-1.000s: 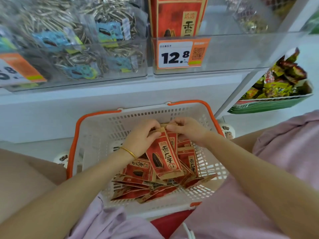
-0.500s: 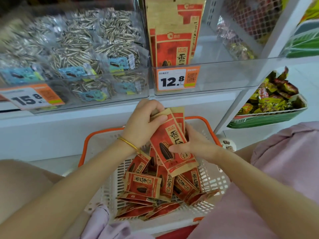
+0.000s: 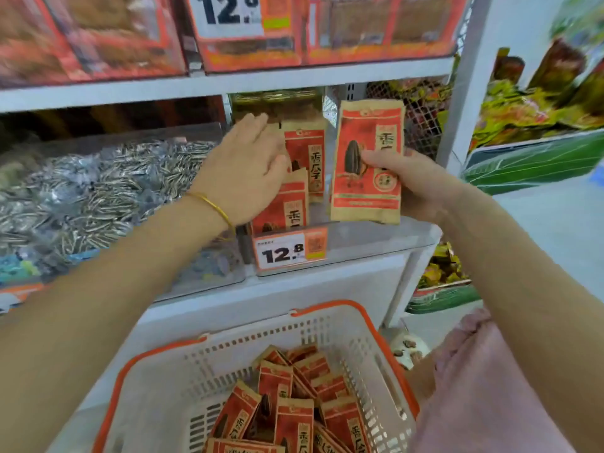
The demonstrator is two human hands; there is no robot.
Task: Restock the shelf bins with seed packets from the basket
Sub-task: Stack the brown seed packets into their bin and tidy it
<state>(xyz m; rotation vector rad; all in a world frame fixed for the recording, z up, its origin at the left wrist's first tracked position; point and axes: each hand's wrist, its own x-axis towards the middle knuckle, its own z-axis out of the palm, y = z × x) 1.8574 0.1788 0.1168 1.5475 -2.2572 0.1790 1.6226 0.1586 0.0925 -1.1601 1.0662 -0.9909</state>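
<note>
White shelf [image 3: 294, 291], two clear bins [image 3: 376, 238] side by side on it

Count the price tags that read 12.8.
2. The upper price tag is on the top shelf's front; the lower price tag is on the front of the clear bin. An orange tag at the far left is cropped, unreadable.
</note>
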